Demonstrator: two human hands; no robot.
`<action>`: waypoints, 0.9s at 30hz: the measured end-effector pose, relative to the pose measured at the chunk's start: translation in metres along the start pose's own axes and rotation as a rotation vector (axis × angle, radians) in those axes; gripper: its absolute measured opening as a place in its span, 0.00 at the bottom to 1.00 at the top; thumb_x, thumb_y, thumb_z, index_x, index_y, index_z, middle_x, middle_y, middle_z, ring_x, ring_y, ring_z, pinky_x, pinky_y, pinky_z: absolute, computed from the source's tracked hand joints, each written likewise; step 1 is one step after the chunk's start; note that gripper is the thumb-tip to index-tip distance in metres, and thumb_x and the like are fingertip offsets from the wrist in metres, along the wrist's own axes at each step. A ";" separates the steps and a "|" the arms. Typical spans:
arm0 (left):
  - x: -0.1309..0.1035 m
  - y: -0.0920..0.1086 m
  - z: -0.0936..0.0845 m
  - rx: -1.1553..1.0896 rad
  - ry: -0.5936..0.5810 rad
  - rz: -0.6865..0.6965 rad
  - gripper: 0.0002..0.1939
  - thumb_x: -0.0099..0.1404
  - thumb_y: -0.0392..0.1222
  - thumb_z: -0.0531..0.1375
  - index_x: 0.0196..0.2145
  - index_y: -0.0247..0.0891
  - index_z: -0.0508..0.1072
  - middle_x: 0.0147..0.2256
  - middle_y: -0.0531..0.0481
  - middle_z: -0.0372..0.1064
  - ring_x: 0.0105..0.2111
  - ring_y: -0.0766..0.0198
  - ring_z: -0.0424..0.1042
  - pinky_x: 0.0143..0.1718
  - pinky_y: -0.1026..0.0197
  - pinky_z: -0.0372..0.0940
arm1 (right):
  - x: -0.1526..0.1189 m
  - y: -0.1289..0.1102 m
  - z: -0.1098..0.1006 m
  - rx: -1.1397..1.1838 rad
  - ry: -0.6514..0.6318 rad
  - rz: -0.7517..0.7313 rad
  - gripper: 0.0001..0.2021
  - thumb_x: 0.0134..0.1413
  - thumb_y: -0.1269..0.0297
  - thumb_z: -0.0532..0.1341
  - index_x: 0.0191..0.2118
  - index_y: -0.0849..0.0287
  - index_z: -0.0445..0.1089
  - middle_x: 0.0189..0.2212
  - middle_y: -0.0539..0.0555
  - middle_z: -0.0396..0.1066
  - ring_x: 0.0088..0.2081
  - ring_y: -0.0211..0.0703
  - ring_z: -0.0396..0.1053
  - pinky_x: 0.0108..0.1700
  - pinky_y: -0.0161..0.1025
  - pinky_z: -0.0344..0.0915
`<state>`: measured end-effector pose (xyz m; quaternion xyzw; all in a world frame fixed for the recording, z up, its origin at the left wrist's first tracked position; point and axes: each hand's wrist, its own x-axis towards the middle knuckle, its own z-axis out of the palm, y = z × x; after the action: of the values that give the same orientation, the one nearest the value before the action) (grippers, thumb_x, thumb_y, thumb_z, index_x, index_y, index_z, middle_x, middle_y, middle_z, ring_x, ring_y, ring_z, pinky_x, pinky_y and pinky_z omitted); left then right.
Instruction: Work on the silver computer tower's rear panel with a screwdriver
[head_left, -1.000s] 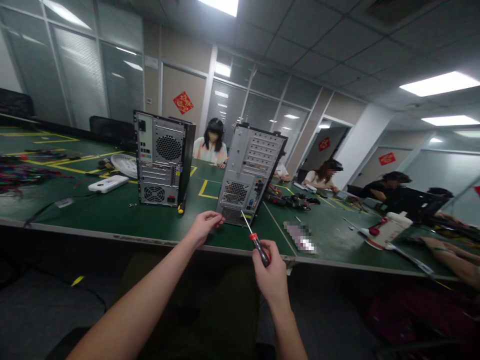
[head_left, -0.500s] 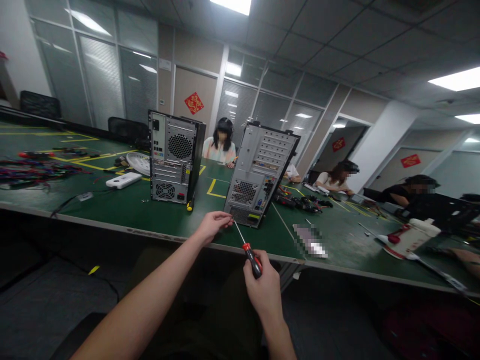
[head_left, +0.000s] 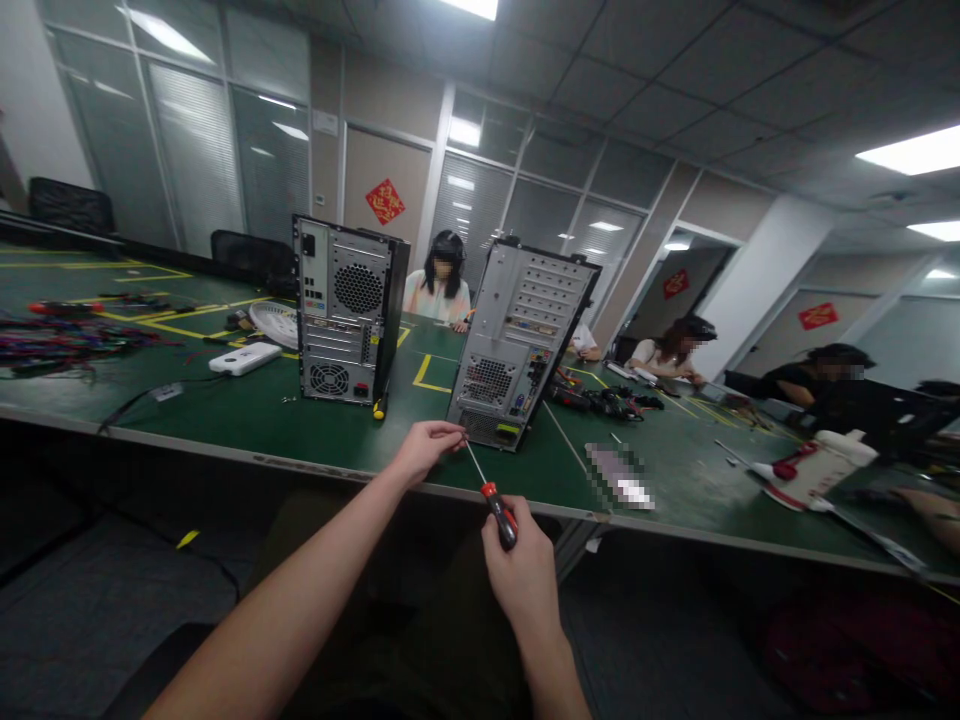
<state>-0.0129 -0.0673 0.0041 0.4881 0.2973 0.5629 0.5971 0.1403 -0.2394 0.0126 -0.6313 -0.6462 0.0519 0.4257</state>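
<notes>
My right hand is wrapped round the black and red handle of a screwdriver, its shaft slanting up and left. The tip ends at the fingers of my left hand, which are pinched together at the lower left corner of a grey computer case. Whatever sits in that pinch, if anything, is too small to make out. The case stands upright with its back panel of vents and ports facing me. To its left stands a second computer case, apart from my hands.
A yellow-tipped tool lies by the second case. A white power strip and bundled wires are at left. Right are black cables, a blurred flat object and a white and red container. Several people sit around the table.
The screwdriver handle and my right hand have shifted slightly left and up. My left hand keeps its pinch at the case corner. The whole view has shifted a little.
</notes>
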 end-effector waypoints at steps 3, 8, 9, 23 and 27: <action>0.001 -0.002 0.000 0.035 0.002 0.012 0.20 0.48 0.46 0.74 0.37 0.32 0.81 0.34 0.41 0.80 0.35 0.59 0.78 0.44 0.56 0.72 | -0.001 0.000 0.000 -0.016 0.030 -0.014 0.10 0.60 0.61 0.57 0.44 0.54 0.70 0.33 0.53 0.76 0.34 0.46 0.74 0.36 0.37 0.65; 0.001 -0.004 -0.001 0.102 -0.003 0.037 0.20 0.48 0.47 0.73 0.37 0.33 0.81 0.32 0.42 0.80 0.35 0.58 0.78 0.43 0.55 0.71 | -0.002 0.002 -0.001 -0.037 0.086 -0.117 0.16 0.61 0.64 0.56 0.53 0.55 0.71 0.42 0.57 0.74 0.43 0.48 0.74 0.46 0.42 0.68; 0.001 -0.004 -0.001 0.109 -0.003 0.039 0.20 0.48 0.47 0.73 0.37 0.33 0.81 0.32 0.43 0.80 0.35 0.58 0.78 0.44 0.54 0.71 | -0.002 0.003 -0.001 -0.034 0.100 -0.134 0.17 0.61 0.64 0.56 0.54 0.55 0.71 0.44 0.57 0.73 0.44 0.48 0.74 0.47 0.43 0.68; -0.004 0.001 -0.007 0.320 -0.018 0.106 0.19 0.51 0.49 0.71 0.38 0.35 0.82 0.34 0.42 0.80 0.37 0.54 0.78 0.44 0.53 0.70 | -0.006 -0.010 -0.004 0.151 0.040 0.091 0.10 0.59 0.59 0.59 0.45 0.54 0.64 0.33 0.51 0.75 0.34 0.45 0.75 0.36 0.37 0.66; -0.003 0.001 -0.009 0.351 0.005 0.128 0.20 0.50 0.50 0.71 0.38 0.36 0.82 0.36 0.42 0.81 0.38 0.53 0.78 0.44 0.53 0.70 | -0.008 -0.017 -0.003 0.181 0.002 0.061 0.11 0.55 0.65 0.57 0.45 0.54 0.64 0.32 0.49 0.73 0.32 0.44 0.73 0.36 0.37 0.65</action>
<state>-0.0220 -0.0684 0.0013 0.6011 0.3609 0.5405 0.4651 0.1282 -0.2509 0.0207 -0.6098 -0.6187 0.1226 0.4800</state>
